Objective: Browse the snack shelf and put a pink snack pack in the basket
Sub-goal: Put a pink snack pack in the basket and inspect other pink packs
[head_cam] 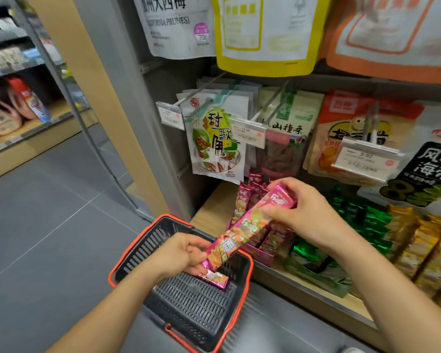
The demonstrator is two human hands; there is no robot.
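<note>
A long pink snack pack slants in the air between the shelf and the basket, held at both ends. The right hand grips its upper end with fingers curled round it, and the left hand pinches its lower end just above the basket's open top. A short pink piece lies on the basket's grid floor right under the left hand; whether it is joined to the pack cannot be told. Behind the pack, a pink display box sits on the shelf with more pink packs standing in it. Green packs are just beside it and gold packs lie further right. Hanging bags crowd the space above: a white and green bag, a bag of dark red strips and an orange bag, with price tags jutting forward on hooks. Grey floor tiles spread to the left.
</note>
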